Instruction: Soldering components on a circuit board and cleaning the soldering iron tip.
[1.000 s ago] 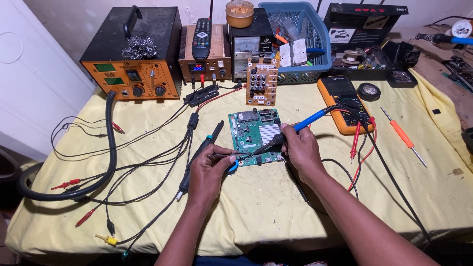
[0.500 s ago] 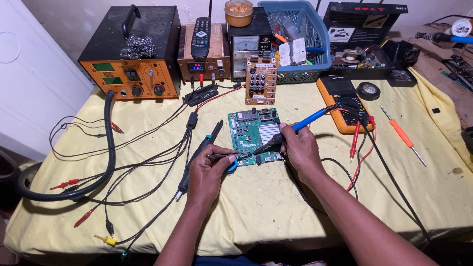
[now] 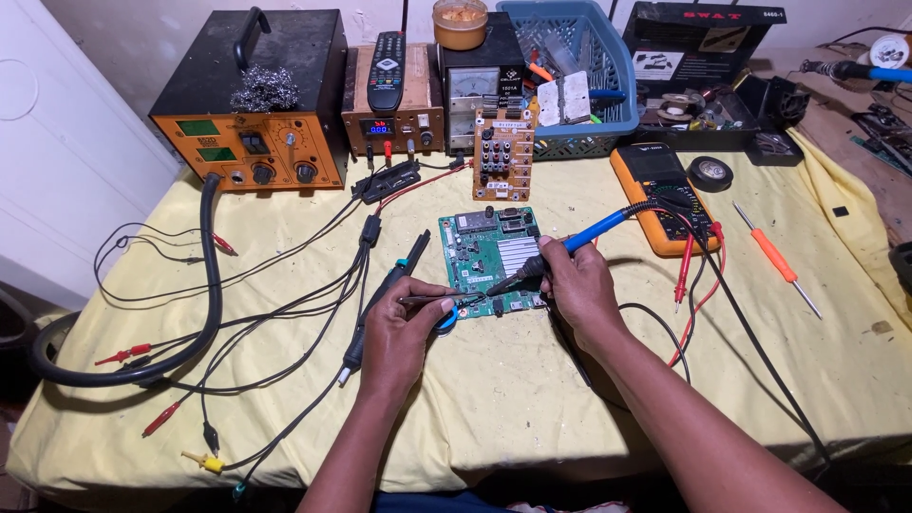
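a: what is taking up the most room around the green rectangular circuit board [image 3: 491, 260]?

b: the pale yellow cloth-covered table [image 3: 532, 418] is lying under it, and behind the board to its left the big black and orange metal station box [image 3: 255, 100] is standing with a wad of steel wool on its lid. behind the board to its right the blue plastic mesh basket [image 3: 577, 81] is sitting, and a thick black hose [image 3: 204, 285] is curving well left of the board.

a: and closer in?

b: just right of the board the orange handheld multimeter [image 3: 658, 195] is lying face up, and right behind the board a small tan upright circuit board [image 3: 503, 161] is leaning.

a: what are the hands doing?

b: the right hand [image 3: 581, 285] is gripping the blue-handled soldering iron [image 3: 556, 251], whose tip is touching the board near its lower left part. the left hand [image 3: 399, 328] is pinching thin metal tweezers [image 3: 432, 298] that are pointing at the board's lower left corner; whether the tips are touching it i cannot tell.

a: anything smaller?

b: an orange-handled slim screwdriver [image 3: 774, 256] is lying well right of the board, past the multimeter.
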